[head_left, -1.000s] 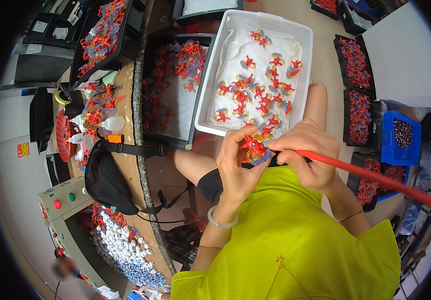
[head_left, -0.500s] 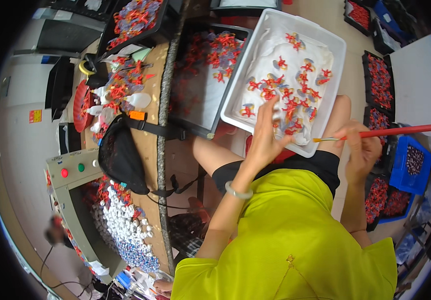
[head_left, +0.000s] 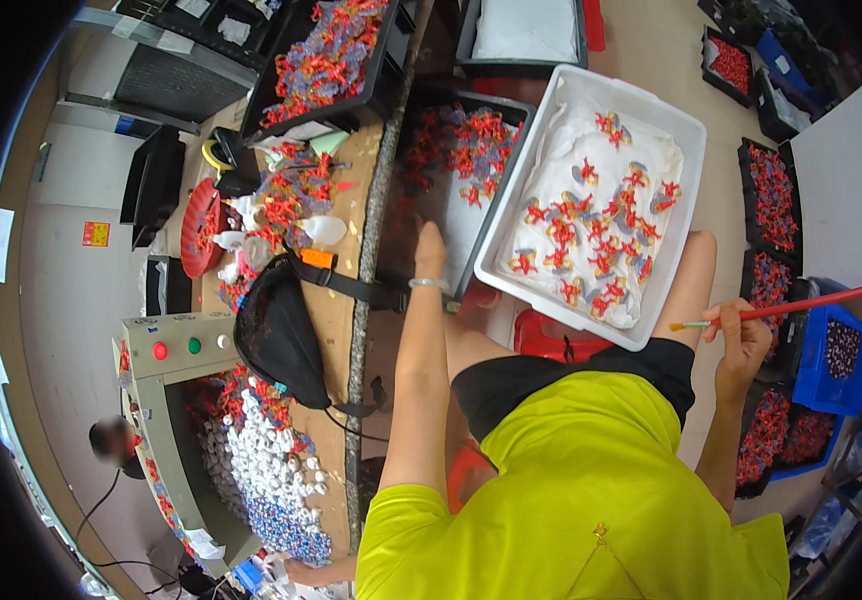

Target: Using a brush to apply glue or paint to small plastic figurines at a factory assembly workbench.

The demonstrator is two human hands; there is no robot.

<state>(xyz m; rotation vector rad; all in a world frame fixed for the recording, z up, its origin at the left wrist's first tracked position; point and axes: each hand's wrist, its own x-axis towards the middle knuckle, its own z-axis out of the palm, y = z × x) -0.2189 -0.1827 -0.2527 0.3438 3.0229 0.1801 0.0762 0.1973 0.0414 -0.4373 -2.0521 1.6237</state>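
My right hand [head_left: 741, 348] grips a paintbrush [head_left: 826, 300] by its long red handle, the tan bristles pointing left in front of my knee. My left hand [head_left: 431, 252], with a pale bangle at the wrist, reaches over the near part of a black tray [head_left: 456, 240]; its fingers are hidden. Several small red figures with purple-grey parts [head_left: 481, 145] lie in that tray's far end. Beside it a white plastic tray [head_left: 492, 262], lined with white cloth, rests by my lap. Scattered on the cloth are small red figures with grey and yellow parts [head_left: 606, 250].
On the left bench sit a black bag [head_left: 276, 320], a machine with red and green buttons [head_left: 176, 345] and a pile of small white pieces [head_left: 261, 450]. A bin of figures [head_left: 336, 60] stands farther back. Another person's hand [head_left: 311, 572] shows low left. Crates [head_left: 771, 200] line the right.
My left hand has left the white tray and moved left over the black tray. Figures now lie where it was. My right hand keeps the paintbrush, slightly lower.
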